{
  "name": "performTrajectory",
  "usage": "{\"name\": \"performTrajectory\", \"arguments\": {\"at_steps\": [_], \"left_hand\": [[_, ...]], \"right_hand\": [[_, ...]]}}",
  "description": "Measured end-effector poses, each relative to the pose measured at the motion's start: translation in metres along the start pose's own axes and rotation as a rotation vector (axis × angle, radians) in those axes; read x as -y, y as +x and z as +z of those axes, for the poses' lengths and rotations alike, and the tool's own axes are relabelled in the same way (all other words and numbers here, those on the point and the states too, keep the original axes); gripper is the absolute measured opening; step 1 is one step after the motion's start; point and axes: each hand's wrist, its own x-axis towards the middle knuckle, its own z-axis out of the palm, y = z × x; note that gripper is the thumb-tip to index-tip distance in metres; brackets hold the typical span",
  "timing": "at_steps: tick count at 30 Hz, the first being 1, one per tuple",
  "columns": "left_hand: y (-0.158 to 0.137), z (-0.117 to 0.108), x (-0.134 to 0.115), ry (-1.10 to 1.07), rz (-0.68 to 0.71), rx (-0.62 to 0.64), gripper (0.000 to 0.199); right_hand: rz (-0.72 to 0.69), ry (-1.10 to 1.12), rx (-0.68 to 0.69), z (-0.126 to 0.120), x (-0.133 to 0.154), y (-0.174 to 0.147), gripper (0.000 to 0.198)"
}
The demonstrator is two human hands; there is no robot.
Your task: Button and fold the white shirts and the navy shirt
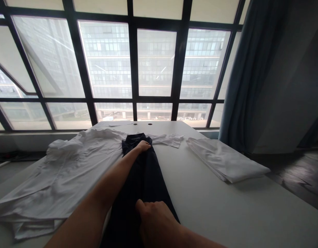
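Observation:
A dark navy collared shirt [155,179] lies lengthwise on the white table, its collar toward the window and its body narrow, as if folded. At the far end, just below the collar, my left hand [144,146] has its fingers closed on the fabric. Closer to me, my right hand [159,218] pinches the shirt's body, thumb on top; its lower fingers are hidden. A white shirt [68,168] is spread out to the left, partly beneath the dark one, with a white sleeve [168,139] showing to the right of the collar.
A folded white garment [226,160] lies on the right side of the white table [200,206]. Two dark round holes are near the table's far edge. Behind it stands a large black-framed window [156,62], with a blue-grey curtain [246,79] at the right.

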Motion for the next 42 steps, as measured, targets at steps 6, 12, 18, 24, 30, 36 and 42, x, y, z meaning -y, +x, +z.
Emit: {"name": "performTrajectory", "arguments": {"at_steps": [6, 12, 18, 24, 30, 36, 42], "left_hand": [[-0.017, -0.015, 0.007, 0.108, 0.112, -0.068, 0.025], [-0.068, -0.049, 0.028, 0.222, 0.286, -0.121, 0.027], [-0.093, -0.076, 0.059, 0.644, 0.535, -0.095, 0.047], [-0.094, -0.064, 0.053, 0.849, 0.580, -0.115, 0.038], [-0.135, -0.058, 0.025, 0.666, 0.465, -0.286, 0.026], [-0.225, -0.049, 0.035, 0.462, 0.380, -0.009, 0.056], [-0.267, -0.056, 0.049, 0.377, 0.314, 0.248, 0.059]], "right_hand": [[-0.021, 0.012, 0.053, -0.012, 0.006, -0.007, 0.022], [-0.082, 0.018, -0.055, -0.007, 0.001, -0.007, 0.021], [-0.247, -0.067, -0.108, 0.005, 0.002, -0.001, 0.028], [-0.304, -0.090, -0.104, 0.013, 0.005, -0.001, 0.028], [-0.322, -0.009, -0.202, 0.008, -0.011, 0.002, 0.033], [0.036, 0.029, -0.438, -0.008, -0.076, 0.018, 0.027], [0.110, 0.031, -0.332, 0.006, -0.113, 0.023, 0.042]]}}
